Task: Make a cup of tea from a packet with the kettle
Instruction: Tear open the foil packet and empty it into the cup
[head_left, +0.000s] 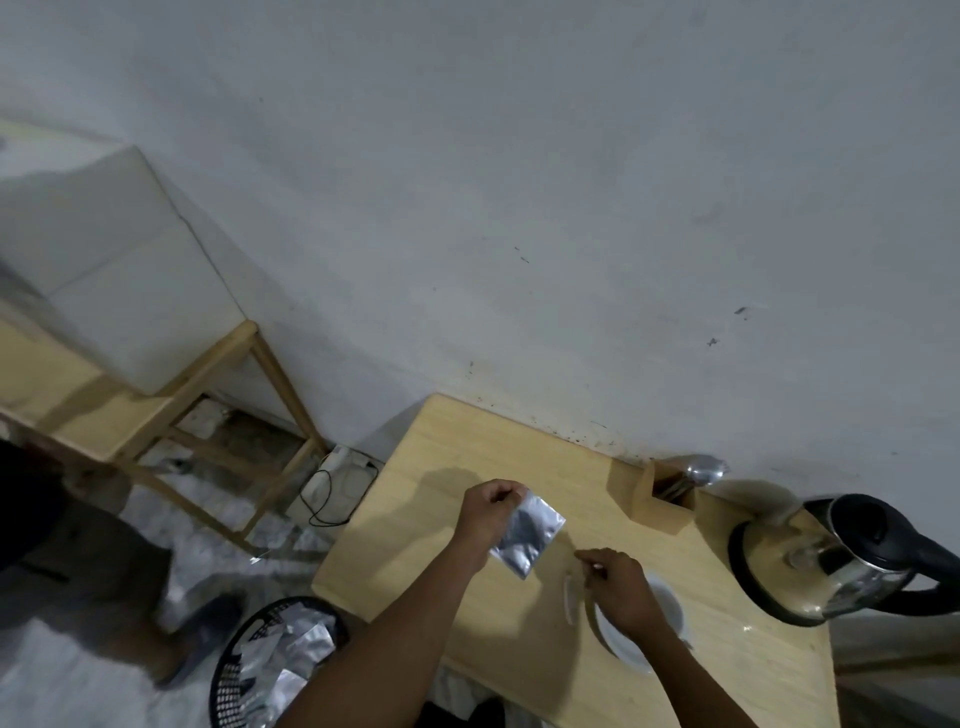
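Tilted view, grey wall filling the upper half. Wooden table at 5 o'clock, butted against the wall. Second wooden frame with a white cushion at 9 o'clock, well apart from the table. Glass kettle with black lid and handle at 3 o'clock on the table, standing on its black base near the right edge. Black mesh bin at 7 o'clock on the floor beside the table, full of crumpled silver wrappers. Wooden holder at 2 o'clock of the hands, against the wall, with spoon bowls sticking out the top. White cup on a white saucer at 5 o'clock, between hands and kettle, partly hidden under the right wrist. Left hand near table centre, pinching the top corner of a silver tea packet, packet hanging above the tabletop, tilted. Right hand just at 4 o'clock of the packet, over the cup rim, fingers curled and pinching something small and pale; cannot tell what. White power strip with black cord on the floor at 9 o'clock of the table.
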